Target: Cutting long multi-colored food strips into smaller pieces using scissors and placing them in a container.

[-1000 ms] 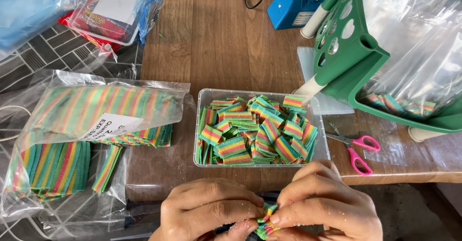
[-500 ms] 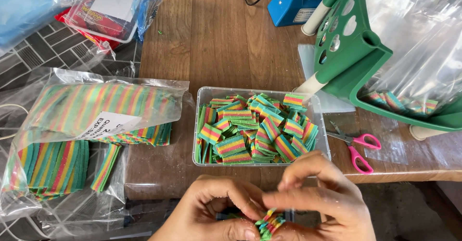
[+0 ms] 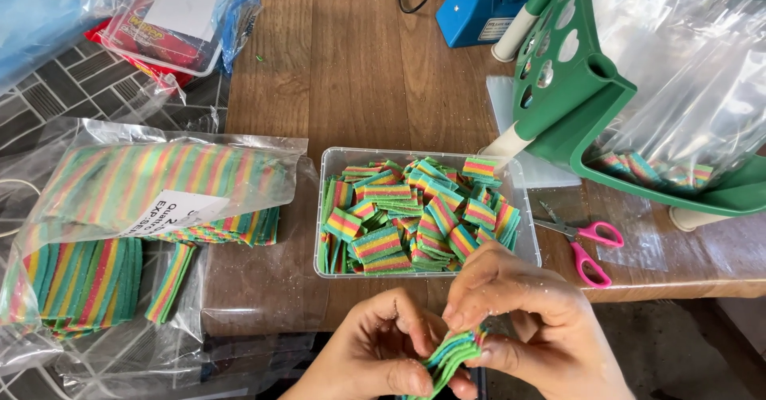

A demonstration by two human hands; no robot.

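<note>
Both hands work at the near edge of the wooden table [image 3: 351,73], just off its lip and over the floor. The left hand [image 3: 375,352] and the right hand [image 3: 519,328] close together on a small stack of rainbow candy strips [image 3: 452,354], the right hand's fingers [image 3: 471,300] pinching the top of the stack while the left supports it from below and the side. The pieces fan slightly, so the grip looks loose at the near end.

The main risk is a dropped piece: the stack is held beyond the table edge, and any strip that slips out of the fan would likely fall to the floor, not back into the clear plastic tub [image 3: 427,212] of cut pieces just beyond the hands. The sugar coating sheds grains, visible on the fingers, which may make the pieces slide against one another.

A second risk lies to the right: the pink-handled scissors [image 3: 581,240] rest near the table edge, close to the right wrist, and a sideways sweep could knock them off. The green bag stand [image 3: 574,104] with its clear bag [image 3: 686,89] stands farther right and looks less likely to be disturbed. The big bags of uncut strips [image 3: 136,208] on the left overhang the table and could slide if nudged.
</note>
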